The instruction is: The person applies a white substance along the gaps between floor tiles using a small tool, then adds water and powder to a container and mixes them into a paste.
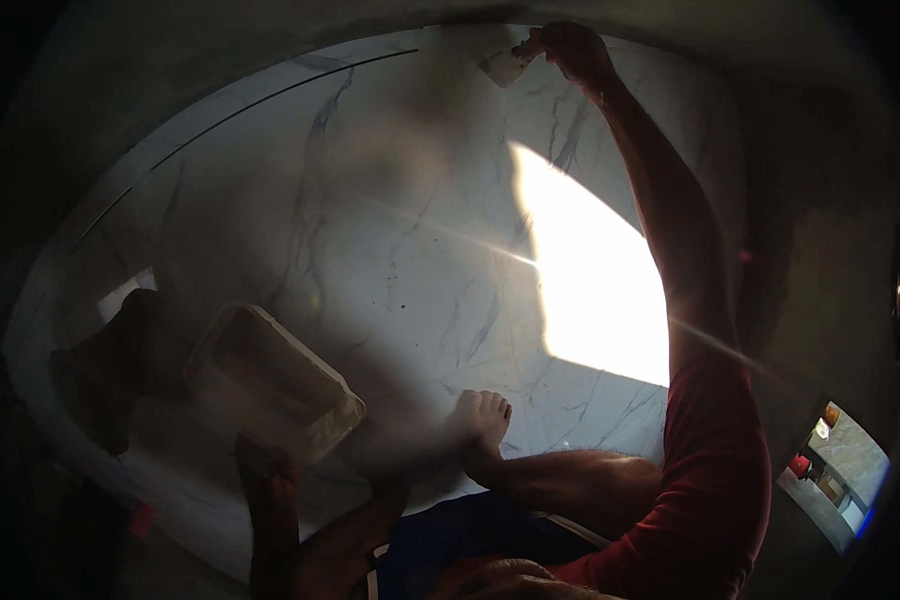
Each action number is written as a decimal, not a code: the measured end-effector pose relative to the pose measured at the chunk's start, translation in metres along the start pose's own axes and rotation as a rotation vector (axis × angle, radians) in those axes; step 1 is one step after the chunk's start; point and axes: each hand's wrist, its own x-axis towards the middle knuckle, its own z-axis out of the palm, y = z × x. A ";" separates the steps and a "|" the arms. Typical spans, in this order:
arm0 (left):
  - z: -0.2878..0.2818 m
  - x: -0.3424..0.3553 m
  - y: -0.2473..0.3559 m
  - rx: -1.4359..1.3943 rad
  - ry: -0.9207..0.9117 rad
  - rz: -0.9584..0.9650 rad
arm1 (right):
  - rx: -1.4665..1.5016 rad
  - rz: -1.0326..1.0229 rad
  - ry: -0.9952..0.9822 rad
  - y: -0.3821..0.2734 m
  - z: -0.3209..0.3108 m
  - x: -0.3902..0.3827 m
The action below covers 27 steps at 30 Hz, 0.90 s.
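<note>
Far off at the top of the view, my right hand [575, 52] is closed round the handle of a putty knife [505, 66]. Its pale, smeared blade reaches down and left over white marbled tiles [410, 260]. At the lower left, my left hand [266, 466] is in shadow, its fingers closed at the near side of a rectangular plastic tub [355, 405]. The tub is tilted, and its inside looks dark; its contents cannot be made out. Haze across the lens blurs this part.
My bare right foot [488, 415] rests on the tiles beyond my blue shorts. A dark, shapeless object [105, 370] stands left of the tub. Bright sunlight [600, 280] falls on the tiles at right. Dark walls surround them, with an opening [838, 475] at lower right.
</note>
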 end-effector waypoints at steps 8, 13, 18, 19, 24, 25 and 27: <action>0.004 -0.007 0.008 0.071 -0.006 -0.011 | 0.257 0.302 0.173 0.043 -0.043 0.031; 0.005 -0.008 0.007 0.139 -0.016 0.005 | 0.169 0.306 0.204 0.057 -0.062 0.042; 0.011 -0.013 0.009 0.126 -0.011 0.009 | -0.154 0.116 0.204 0.048 -0.072 0.027; 0.013 -0.013 0.009 0.140 -0.004 0.007 | -0.194 0.071 0.210 0.044 -0.072 0.016; -0.014 -0.003 0.005 0.118 -0.036 -0.028 | -0.536 -0.343 0.478 0.030 -0.042 -0.028; -0.015 0.001 0.004 0.111 -0.064 -0.043 | -0.621 -0.304 0.492 0.031 -0.041 -0.034; -0.015 0.005 -0.001 0.022 -0.067 -0.032 | -0.627 -0.256 0.531 0.033 -0.036 -0.027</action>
